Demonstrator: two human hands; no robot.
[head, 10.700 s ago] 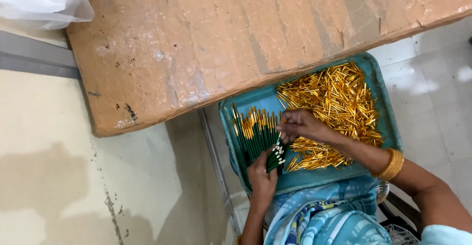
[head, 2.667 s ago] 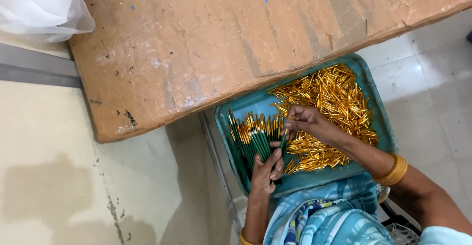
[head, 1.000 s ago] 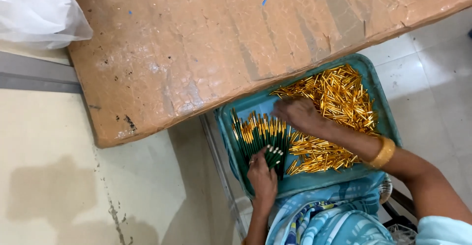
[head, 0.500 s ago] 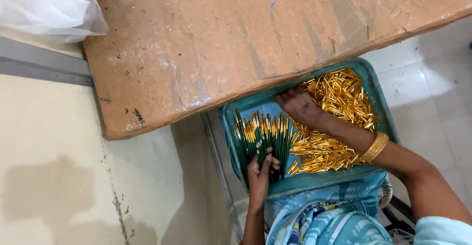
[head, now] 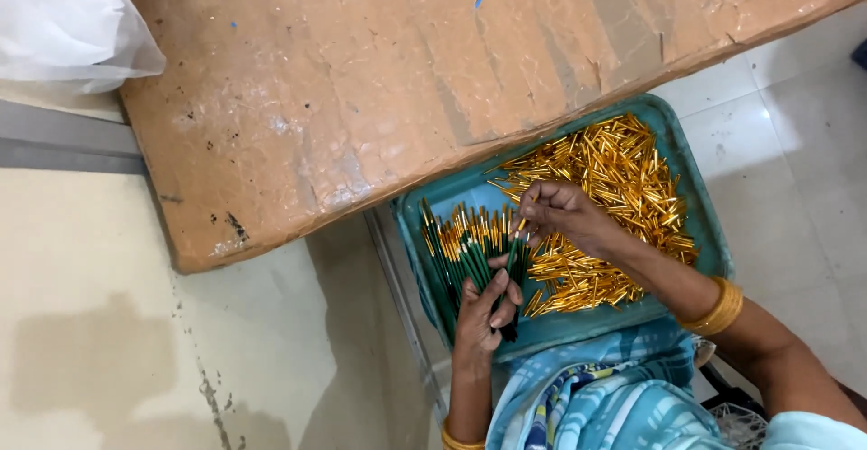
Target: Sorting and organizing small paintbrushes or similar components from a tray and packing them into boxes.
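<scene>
A teal tray rests on my lap under the table edge. Its right side holds a heap of thin gold tubes. Its left side holds a row of green sticks with gold tips. My left hand grips the lower ends of a bunch of these green sticks. My right hand hovers above them, pinching one gold-tipped stick between the fingertips, close to the top of the bunch.
A brown, taped cardboard tabletop overhangs the tray's far edge. A white plastic bag lies at the table's left corner. Pale floor lies to the left, white tiles to the right.
My right hand has come back from the gold heap toward the green bunch with a piece pinched in its fingers. My left hand keeps hold of the bunch. The camera has shifted slightly.
</scene>
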